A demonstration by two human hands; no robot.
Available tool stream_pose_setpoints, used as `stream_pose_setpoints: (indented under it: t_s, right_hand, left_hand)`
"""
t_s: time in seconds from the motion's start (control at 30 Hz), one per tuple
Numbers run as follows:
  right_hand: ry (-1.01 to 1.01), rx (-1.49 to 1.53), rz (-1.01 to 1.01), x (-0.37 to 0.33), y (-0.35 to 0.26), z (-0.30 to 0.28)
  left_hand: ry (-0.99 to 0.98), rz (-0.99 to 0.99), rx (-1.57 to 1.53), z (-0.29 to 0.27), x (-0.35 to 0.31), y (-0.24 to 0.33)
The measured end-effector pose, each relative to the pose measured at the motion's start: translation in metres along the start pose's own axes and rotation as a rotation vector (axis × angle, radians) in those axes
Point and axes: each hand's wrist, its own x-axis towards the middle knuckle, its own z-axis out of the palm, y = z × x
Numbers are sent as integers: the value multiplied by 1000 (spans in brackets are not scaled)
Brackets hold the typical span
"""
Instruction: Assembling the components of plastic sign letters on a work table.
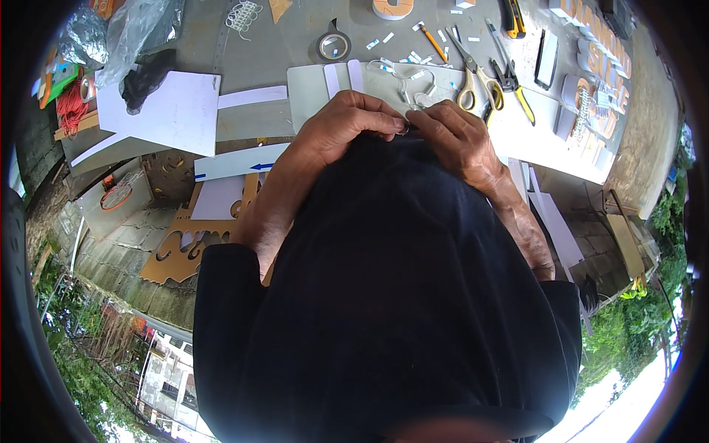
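My left hand [341, 124] and my right hand [459, 140] meet at the near edge of the table, just in front of my dark shirt. Thumbs and fingers of both are pinched closed around something small between the fingertips, too hidden to name. Just beyond the fingers lies a thin white wire [405, 94] with small white modules along it, on a pale sheet [306, 90]. Whether that wire runs into my fingers cannot be made out. Scissors [480, 83] with cream handles lie open near my right hand, beside yellow-handled pliers [523, 103].
Farther back on the grey table are a roll of tape [334, 46], an orange pencil [433, 43], white scraps and a yellow-black utility knife [513, 21]. Cut-out letters [604, 55] stand at the right. White paper [177, 111] and clear plastic [136, 44] lie left; cut cardboard [173, 255] rests below.
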Motion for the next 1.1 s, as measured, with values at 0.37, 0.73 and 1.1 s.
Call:
stream_pose_setpoints:
  t_s: [0.37, 0.73, 1.1]
  right_hand:
    - [39, -58, -98, -6, 8, 0]
    - [-6, 254, 285, -1, -2, -5]
    - [-83, 589, 745, -4, -9, -11]
  left_hand:
    - [13, 57, 56, 4, -2, -1]
    - [320, 540, 707, 35, -19, -3]
    - [217, 626, 736, 32, -19, -5]
